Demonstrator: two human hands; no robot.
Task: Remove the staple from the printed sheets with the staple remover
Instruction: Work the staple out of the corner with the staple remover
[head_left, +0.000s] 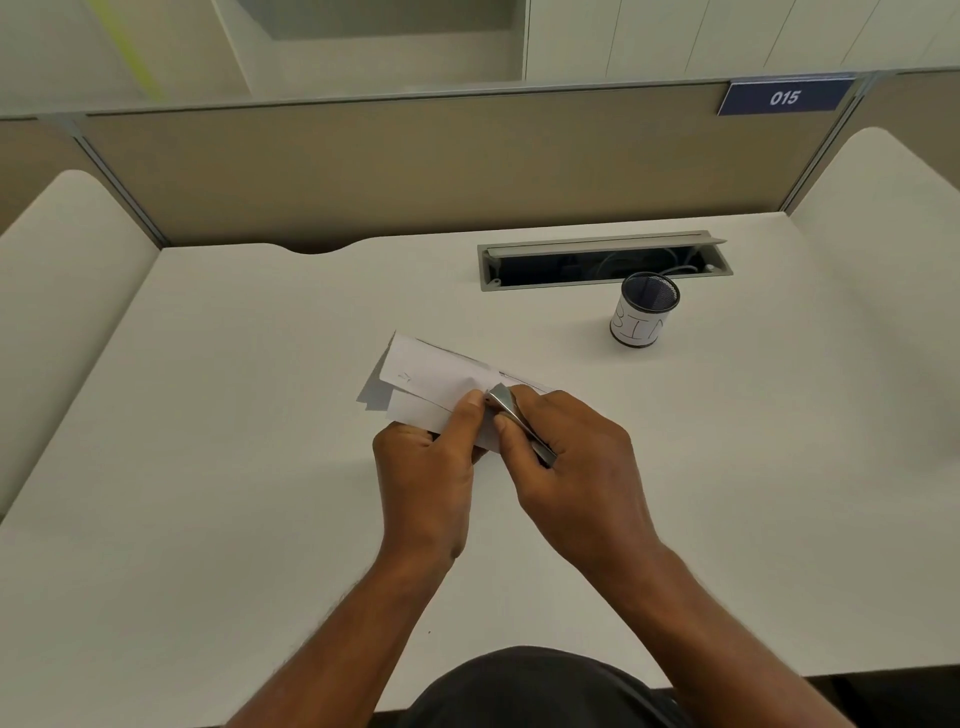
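We see the sheets (431, 382) held at mid-desk, their near edge pinched in the left hand (423, 483), thumb pressed on top. The right hand (569, 467) grips the metal remover (511, 415), whose tip meets the paper just beside that thumb; the staple itself is too small to make out. The far corners of the sheets fan out loose. Bare desk (234, 467) spreads wide on both sides. A mesh cup (644, 309) stands well apart to the right, near the cable slot (602, 260).
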